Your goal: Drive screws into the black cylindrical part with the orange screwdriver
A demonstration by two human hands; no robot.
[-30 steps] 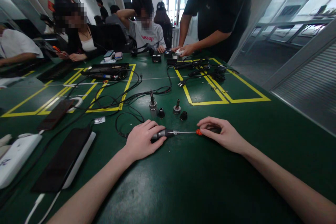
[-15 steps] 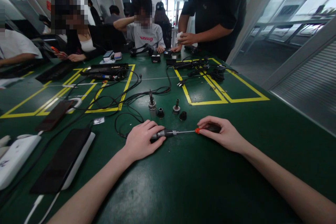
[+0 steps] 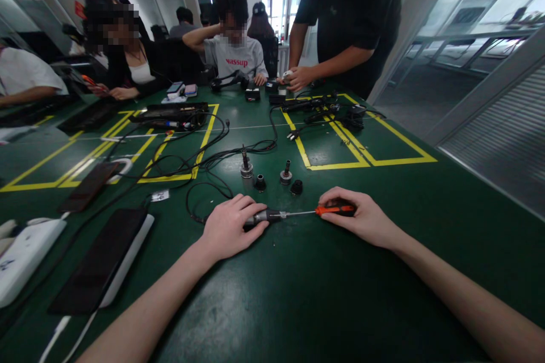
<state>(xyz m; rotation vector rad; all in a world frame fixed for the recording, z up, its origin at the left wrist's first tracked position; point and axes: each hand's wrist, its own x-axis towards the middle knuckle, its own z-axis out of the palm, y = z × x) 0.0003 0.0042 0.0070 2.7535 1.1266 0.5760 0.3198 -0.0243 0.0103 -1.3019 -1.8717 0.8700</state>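
Gripping a smooth orange-and-black handle (image 3: 340,210), the right hand (image 3: 356,211) curves.

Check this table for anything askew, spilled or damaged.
No spill or damage shows. Only the black cables look untidy: they lie in loose, overlapping loops across the yellow tape on the green table.

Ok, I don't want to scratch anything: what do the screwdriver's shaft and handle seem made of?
The shaft looks like smooth bare metal, probably steel, from its silvery sheen. The handle is likely plastic, perhaps with rubbery parts: bright orange beside black, though the right hand partly covers it.
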